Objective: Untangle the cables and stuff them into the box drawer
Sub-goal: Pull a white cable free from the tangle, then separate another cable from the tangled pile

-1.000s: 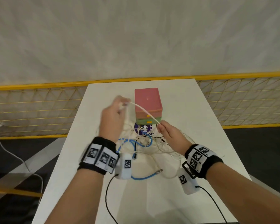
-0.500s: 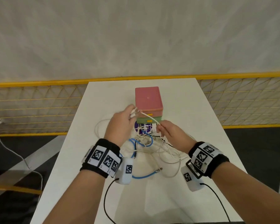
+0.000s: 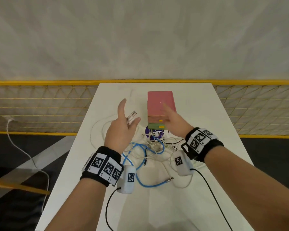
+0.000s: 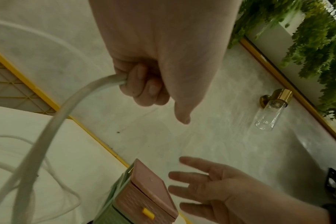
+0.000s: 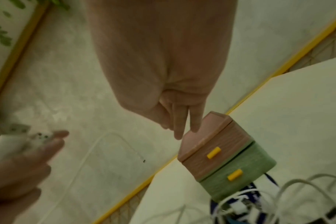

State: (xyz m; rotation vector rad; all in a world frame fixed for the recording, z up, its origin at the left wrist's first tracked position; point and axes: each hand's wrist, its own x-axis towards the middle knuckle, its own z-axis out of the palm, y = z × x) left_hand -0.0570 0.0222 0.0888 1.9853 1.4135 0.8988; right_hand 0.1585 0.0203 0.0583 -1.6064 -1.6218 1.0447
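The left hand (image 3: 119, 130) is gripping a white cable (image 4: 48, 128) in its curled lower fingers, index finger pointing out; the cable's two plug ends (image 3: 132, 115) are sticking out past the palm. The cable is looping down onto the white table (image 3: 207, 114), left of the box (image 3: 160, 104). The right hand (image 3: 175, 124) is holding nothing, its fingers lying straight and spread beside the box's pink top. The box is showing a pink drawer over a green one, each with a yellow handle, both pushed in. A tangle of white and blue cables (image 3: 150, 147) is lying just in front of it.
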